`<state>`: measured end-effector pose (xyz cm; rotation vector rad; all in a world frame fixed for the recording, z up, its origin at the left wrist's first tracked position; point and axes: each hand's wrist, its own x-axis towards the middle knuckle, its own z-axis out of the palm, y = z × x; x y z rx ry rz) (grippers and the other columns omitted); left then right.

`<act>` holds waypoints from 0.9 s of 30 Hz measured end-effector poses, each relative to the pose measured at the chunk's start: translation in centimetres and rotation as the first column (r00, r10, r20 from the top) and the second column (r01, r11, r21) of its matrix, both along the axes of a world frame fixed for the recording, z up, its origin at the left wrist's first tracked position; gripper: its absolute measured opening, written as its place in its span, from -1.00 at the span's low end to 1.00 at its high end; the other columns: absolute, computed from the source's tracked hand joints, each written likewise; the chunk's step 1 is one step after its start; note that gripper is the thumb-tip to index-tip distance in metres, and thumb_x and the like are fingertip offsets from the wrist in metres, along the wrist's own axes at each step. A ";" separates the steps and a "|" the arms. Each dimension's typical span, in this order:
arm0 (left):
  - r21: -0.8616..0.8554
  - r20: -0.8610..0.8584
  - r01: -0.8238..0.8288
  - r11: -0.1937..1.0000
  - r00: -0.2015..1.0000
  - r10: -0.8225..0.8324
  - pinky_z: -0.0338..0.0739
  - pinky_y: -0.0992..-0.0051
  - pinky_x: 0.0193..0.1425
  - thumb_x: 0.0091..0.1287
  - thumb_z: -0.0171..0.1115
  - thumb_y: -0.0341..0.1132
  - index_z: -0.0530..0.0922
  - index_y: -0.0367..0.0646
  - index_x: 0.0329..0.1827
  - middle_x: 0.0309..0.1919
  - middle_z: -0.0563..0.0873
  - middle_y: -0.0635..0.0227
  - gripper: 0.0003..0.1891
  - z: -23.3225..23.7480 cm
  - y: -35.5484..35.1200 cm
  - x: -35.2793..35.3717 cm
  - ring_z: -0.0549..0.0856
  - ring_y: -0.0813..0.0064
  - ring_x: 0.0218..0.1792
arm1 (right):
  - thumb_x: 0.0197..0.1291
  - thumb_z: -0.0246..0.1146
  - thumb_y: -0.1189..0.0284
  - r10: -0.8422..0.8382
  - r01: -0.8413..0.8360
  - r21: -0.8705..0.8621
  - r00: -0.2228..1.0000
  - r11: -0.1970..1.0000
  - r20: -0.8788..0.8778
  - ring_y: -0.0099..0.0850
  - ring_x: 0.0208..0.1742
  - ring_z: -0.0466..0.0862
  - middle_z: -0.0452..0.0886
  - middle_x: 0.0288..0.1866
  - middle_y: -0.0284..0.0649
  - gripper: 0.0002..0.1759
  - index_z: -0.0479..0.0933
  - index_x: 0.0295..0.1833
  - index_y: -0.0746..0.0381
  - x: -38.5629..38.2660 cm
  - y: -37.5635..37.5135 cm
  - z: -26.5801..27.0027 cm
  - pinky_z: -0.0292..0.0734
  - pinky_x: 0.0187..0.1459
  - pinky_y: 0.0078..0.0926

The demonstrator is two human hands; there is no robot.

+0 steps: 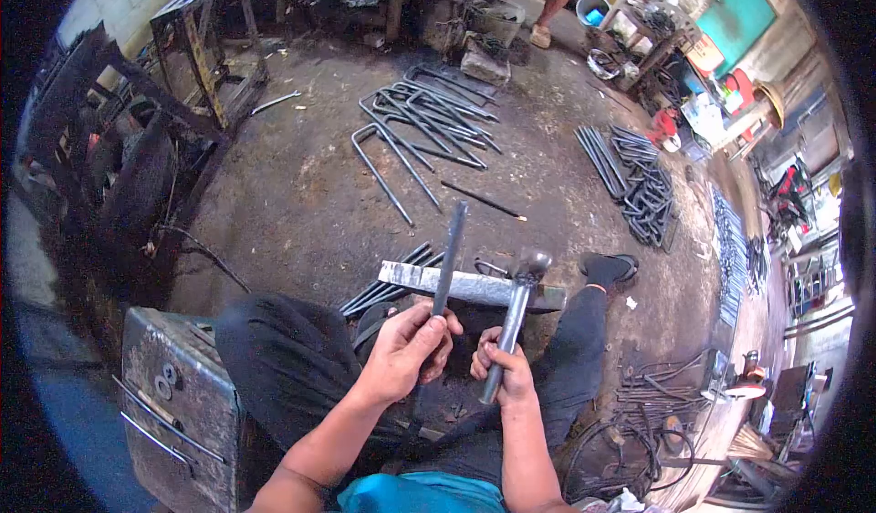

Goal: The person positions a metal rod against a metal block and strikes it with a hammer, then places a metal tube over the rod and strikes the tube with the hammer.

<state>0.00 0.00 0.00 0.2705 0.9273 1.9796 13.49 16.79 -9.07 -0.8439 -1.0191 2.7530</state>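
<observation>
My left hand (401, 353) is wrapped round a dark steel rod (450, 253), which points up and away from me. Its lower end runs out of sight behind the hand. In my right hand (507, 369) is a hammer (517, 312) with a pipe-like metal handle, its rounded head uppermost. Both hands are above my lap, close together. Just beyond them lies a worn steel block (488, 289) between my legs; the rod and the hammer head overlap it in this view. Several straight rods (388, 280) lie on the floor at the block's left end.
Bent U-shaped rods (424, 125) lie piled on the floor ahead, near a thin dark stick (484, 200). More bent rods (639, 180) are stacked to the right. A metal box (178, 403) with washers stands at my left. Another person's leg (550, 15) shows at the back.
</observation>
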 end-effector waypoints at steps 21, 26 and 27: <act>-0.249 -0.122 -0.109 0.962 0.989 0.081 0.51 0.60 -0.52 0.36 0.30 -0.33 0.59 -0.33 -0.16 -0.50 0.62 0.36 -0.80 -0.1 0.3 0.0 0.58 0.65 -0.57 | 0.08 0.35 0.33 0.031 0.007 0.286 0.991 0.958 -0.130 -0.41 -0.51 0.52 0.48 -0.47 -0.22 -0.54 0.38 -0.01 0.36 0.0 0.1 -2.0 0.43 -0.42 -0.51; -0.330 -0.230 -0.131 0.935 0.972 0.055 0.37 0.65 -0.58 0.38 0.27 -0.28 0.59 -0.29 -0.20 -0.52 0.57 0.45 -0.80 -0.9 1.1 0.6 0.49 0.73 -0.59 | 0.04 0.38 0.23 -0.064 0.124 0.305 0.978 0.944 -0.201 -0.41 -0.44 0.56 0.52 -0.36 -0.21 -0.45 0.39 0.04 0.34 -0.3 -0.4 -2.1 0.45 -0.39 -0.52; -0.338 -0.226 -0.123 0.933 0.973 0.047 0.37 0.65 -0.58 0.38 0.27 -0.28 0.59 -0.29 -0.20 -0.52 0.57 0.45 -0.80 -1.3 1.3 0.8 0.49 0.73 -0.59 | 0.04 0.38 0.23 -0.073 0.130 0.298 0.978 0.946 -0.196 -0.41 -0.44 0.56 0.52 -0.36 -0.21 -0.45 0.39 0.04 0.34 -0.2 -0.4 -2.0 0.45 -0.39 -0.52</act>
